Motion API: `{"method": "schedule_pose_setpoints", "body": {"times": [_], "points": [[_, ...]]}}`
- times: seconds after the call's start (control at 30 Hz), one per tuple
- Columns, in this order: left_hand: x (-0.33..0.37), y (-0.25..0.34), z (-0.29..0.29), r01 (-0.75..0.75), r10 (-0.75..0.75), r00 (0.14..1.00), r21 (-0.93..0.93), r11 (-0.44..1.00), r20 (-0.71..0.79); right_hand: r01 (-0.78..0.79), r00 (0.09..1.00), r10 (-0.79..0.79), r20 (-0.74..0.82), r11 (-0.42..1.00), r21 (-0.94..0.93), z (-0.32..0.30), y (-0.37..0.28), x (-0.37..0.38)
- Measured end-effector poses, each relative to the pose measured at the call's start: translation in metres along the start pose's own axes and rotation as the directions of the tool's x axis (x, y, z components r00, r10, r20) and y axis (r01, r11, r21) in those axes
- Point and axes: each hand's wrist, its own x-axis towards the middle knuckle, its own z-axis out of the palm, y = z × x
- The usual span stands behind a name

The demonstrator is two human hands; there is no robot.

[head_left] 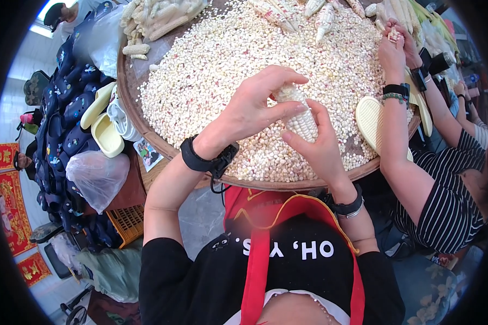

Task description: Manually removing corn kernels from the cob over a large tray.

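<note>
A pale corn cob [303, 127] is held between my two hands above a wide round tray [287, 185] filled with loose corn kernels [217, 70]. Its upper part looks rough and stripped, while rows of white kernels still cover the lower part. My left hand [257, 100] curls round the upper end, its thumb lying across the cob. Gripping the lower end from the right is my right hand [323, 146], thumb on one side and fingers on the other. The kernels are mostly cream, with some reddish ones among them.
Stripped cobs [165, 19] pile up at the tray's far left; several whole ears [325, 21] lie at its far edge. At right, a co-worker's hands [398, 46] hold a cob piece near a pale slipper [368, 122]. Dark blue clogs [65, 116] heap up on the left.
</note>
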Motion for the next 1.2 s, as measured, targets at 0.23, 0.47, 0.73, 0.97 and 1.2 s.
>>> {"method": "schedule_pose_setpoints", "body": {"times": [0.23,0.47,0.73,0.97,1.2], "points": [[-0.003,-0.004,-0.010,-0.033,0.030,0.998,0.050,0.998,0.050,-0.098,0.995,0.093,0.043,0.988,0.121,-0.002,0.001,0.000],[-0.007,0.001,-0.026,-0.034,0.027,0.988,0.049,0.998,0.152,-0.091,0.993,0.087,0.076,0.995,0.051,-0.004,-0.002,-0.001],[-0.010,0.004,-0.029,-0.047,0.035,0.985,0.066,0.997,0.171,-0.091,0.991,0.087,0.098,0.995,0.040,-0.005,-0.009,-0.003],[-0.014,-0.004,-0.022,-0.186,0.175,0.982,0.190,0.964,0.075,-0.082,0.993,0.084,0.085,0.996,-0.022,-0.003,-0.011,-0.004],[-0.012,-0.016,-0.006,-0.314,0.357,0.932,0.347,0.884,-0.064,-0.126,0.990,0.122,0.066,0.991,0.055,0.003,-0.012,-0.002]]}}
